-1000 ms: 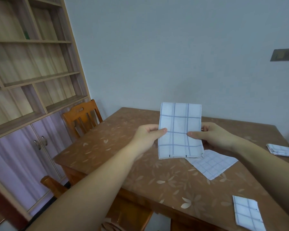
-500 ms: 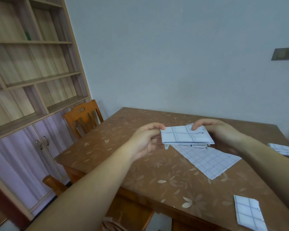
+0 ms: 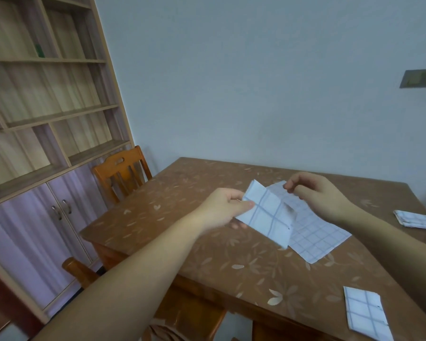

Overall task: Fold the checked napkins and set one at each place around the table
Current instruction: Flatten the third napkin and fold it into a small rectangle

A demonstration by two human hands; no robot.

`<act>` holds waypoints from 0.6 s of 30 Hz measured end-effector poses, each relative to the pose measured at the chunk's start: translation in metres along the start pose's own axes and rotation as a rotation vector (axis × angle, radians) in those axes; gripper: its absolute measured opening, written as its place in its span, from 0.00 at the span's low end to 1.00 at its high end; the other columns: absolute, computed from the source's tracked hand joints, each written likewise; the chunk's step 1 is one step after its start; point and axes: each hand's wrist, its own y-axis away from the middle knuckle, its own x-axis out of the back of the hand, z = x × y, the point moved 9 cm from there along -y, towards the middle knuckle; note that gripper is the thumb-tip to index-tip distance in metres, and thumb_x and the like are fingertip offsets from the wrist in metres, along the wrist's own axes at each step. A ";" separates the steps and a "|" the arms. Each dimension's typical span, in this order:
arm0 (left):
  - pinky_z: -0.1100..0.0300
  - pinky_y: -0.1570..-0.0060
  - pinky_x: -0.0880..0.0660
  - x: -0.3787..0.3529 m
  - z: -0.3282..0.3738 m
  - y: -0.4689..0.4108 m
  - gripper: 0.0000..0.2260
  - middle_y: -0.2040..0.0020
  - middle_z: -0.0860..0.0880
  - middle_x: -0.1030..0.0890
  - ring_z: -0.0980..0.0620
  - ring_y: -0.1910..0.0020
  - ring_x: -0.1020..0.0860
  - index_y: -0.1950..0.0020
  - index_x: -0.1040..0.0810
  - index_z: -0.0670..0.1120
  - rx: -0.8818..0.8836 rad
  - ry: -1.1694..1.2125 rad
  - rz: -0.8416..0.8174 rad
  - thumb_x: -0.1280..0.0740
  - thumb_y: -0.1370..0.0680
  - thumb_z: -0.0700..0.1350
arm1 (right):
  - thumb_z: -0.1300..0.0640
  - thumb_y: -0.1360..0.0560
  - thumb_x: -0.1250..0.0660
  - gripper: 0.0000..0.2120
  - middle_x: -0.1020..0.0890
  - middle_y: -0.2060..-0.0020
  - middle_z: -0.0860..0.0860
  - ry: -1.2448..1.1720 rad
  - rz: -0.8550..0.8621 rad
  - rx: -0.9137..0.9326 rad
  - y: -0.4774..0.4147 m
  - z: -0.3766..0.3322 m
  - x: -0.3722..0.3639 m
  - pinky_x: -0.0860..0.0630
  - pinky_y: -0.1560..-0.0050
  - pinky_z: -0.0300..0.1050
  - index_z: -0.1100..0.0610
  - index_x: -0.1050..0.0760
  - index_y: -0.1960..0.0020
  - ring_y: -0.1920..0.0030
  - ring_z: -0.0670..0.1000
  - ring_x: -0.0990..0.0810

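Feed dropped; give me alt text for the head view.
The left hand holds a folded napkin above the table, while the right hand pinches the far corner of an unfolded napkin lying flat. Two more folded ones lie on the right: a near napkin and a far napkin.

napkins (image 3: 268, 212): wht/blue chk | table (image 3: 172, 217): brn leaf ptn

On my feed a plain pale blue-grey wall (image 3: 231, 82) fills the far side, softly and evenly lit. At the left stands a tall light-wood shelf unit (image 3: 47, 114) with lilac double cabinet doors (image 3: 35, 230) below. An orange-brown slat-back wooden chair (image 3: 121, 178) sits at the far-left edge of the brown leaf-patterned table (image 3: 182, 193). Another wooden chair's top rail (image 3: 76, 269) shows near left. A dark rectangular wall plate (image 3: 419, 78) is mounted far right.
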 end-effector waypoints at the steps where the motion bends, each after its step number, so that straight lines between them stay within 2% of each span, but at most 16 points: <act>1: 0.65 0.69 0.25 -0.004 0.002 0.000 0.08 0.62 0.50 0.16 0.53 0.68 0.18 0.45 0.19 0.43 -0.012 -0.049 -0.032 0.34 0.20 0.44 | 0.58 0.22 0.37 0.07 0.17 0.56 0.48 0.070 -0.011 0.049 0.000 -0.006 -0.004 0.25 0.52 0.46 0.52 0.21 0.54 0.52 0.49 0.20; 3: 0.66 0.70 0.27 -0.014 0.005 0.001 0.06 0.68 0.54 0.18 0.53 0.68 0.19 0.48 0.20 0.44 -0.037 -0.110 -0.099 0.34 0.20 0.44 | 0.52 0.23 0.34 0.04 0.17 0.58 0.42 0.108 -0.099 0.098 0.000 -0.019 -0.017 0.28 0.54 0.38 0.49 0.20 0.54 0.56 0.43 0.20; 4: 0.67 0.69 0.28 -0.017 0.007 0.001 0.05 0.71 0.56 0.19 0.54 0.69 0.20 0.50 0.20 0.45 -0.048 -0.119 -0.119 0.34 0.20 0.44 | 0.50 0.24 0.33 0.06 0.18 0.61 0.42 0.097 -0.152 0.100 0.001 -0.023 -0.025 0.28 0.57 0.37 0.48 0.20 0.58 0.60 0.43 0.21; 7: 0.65 0.67 0.27 -0.018 0.007 0.001 0.07 0.73 0.56 0.20 0.57 0.70 0.20 0.51 0.19 0.43 -0.066 -0.125 -0.122 0.34 0.20 0.44 | 0.51 0.23 0.33 0.19 0.28 0.73 0.46 0.044 -0.206 0.090 0.002 -0.029 -0.035 0.34 0.66 0.37 0.46 0.24 0.73 0.72 0.44 0.32; 9: 0.64 0.65 0.26 -0.015 0.006 0.002 0.08 0.71 0.56 0.18 0.55 0.67 0.19 0.52 0.18 0.42 -0.066 -0.123 -0.109 0.33 0.21 0.46 | 0.52 0.23 0.33 0.22 0.32 0.76 0.47 0.014 -0.185 0.069 0.002 -0.029 -0.036 0.36 0.70 0.37 0.46 0.26 0.76 0.75 0.44 0.35; 12: 0.63 0.63 0.27 -0.012 0.004 0.002 0.10 0.69 0.57 0.18 0.55 0.66 0.19 0.58 0.17 0.47 -0.069 -0.142 -0.091 0.32 0.22 0.51 | 0.53 0.22 0.34 0.22 0.36 0.81 0.42 -0.003 -0.185 0.035 0.004 -0.027 -0.041 0.38 0.77 0.33 0.48 0.26 0.76 0.80 0.43 0.37; 14: 0.59 0.62 0.28 -0.009 0.003 0.001 0.11 0.70 0.57 0.20 0.55 0.67 0.22 0.57 0.17 0.47 -0.076 -0.124 -0.048 0.32 0.23 0.54 | 0.53 0.22 0.34 0.19 0.37 0.81 0.42 -0.010 -0.175 0.037 0.003 -0.028 -0.043 0.39 0.78 0.33 0.53 0.26 0.72 0.81 0.43 0.39; 16: 0.57 0.61 0.29 -0.005 0.003 -0.002 0.11 0.71 0.54 0.23 0.52 0.67 0.25 0.55 0.17 0.45 -0.089 -0.102 -0.005 0.31 0.23 0.52 | 0.52 0.22 0.34 0.18 0.37 0.80 0.43 -0.039 -0.158 0.026 0.001 -0.027 -0.042 0.39 0.78 0.33 0.61 0.26 0.67 0.80 0.43 0.39; 18: 0.58 0.62 0.30 0.001 0.004 -0.004 0.08 0.72 0.54 0.23 0.52 0.68 0.26 0.58 0.17 0.46 -0.106 -0.067 0.025 0.31 0.23 0.49 | 0.50 0.22 0.33 0.20 0.33 0.79 0.44 -0.050 -0.227 -0.021 0.001 -0.022 -0.045 0.38 0.74 0.35 0.62 0.27 0.68 0.78 0.43 0.36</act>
